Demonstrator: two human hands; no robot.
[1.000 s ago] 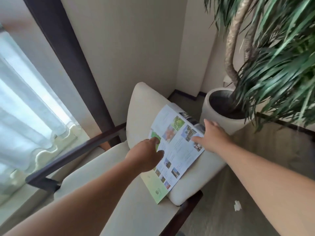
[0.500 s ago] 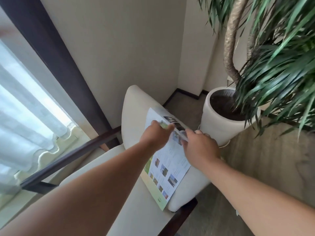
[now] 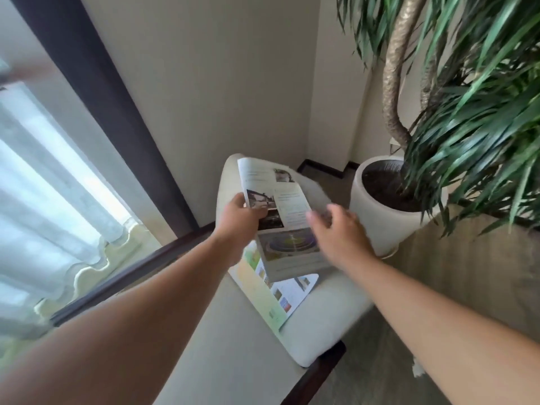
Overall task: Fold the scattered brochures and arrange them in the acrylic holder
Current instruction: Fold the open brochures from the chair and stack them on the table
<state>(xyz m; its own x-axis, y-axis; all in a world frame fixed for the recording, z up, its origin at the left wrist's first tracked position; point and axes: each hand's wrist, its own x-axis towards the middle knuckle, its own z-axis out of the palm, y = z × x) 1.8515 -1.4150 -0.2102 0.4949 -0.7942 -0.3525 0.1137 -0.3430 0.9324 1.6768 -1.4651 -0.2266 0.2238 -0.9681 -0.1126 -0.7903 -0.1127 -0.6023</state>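
Left hand (image 3: 241, 219) is pinching the brochure (image 3: 280, 217) by its left edge at frame centre, lifting it over the chair (image 3: 233, 340); right hand (image 3: 336, 232), fingers spread and blurred, is hovering beside its right edge.

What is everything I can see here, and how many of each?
Brochure: one, white with photos, lifted in the left hand.
Second brochure: one, white and green, lying on the chair.
Chair: one, cream cushions, dark wooden frame, by the wall.
Plant: one, green, at the right.
Pot: one, white, on the floor beside the chair.
Curtain: one, sheer white, at the left.
Left hand: gripping the brochure's edge.
Right hand: open, blurred, near the brochure.
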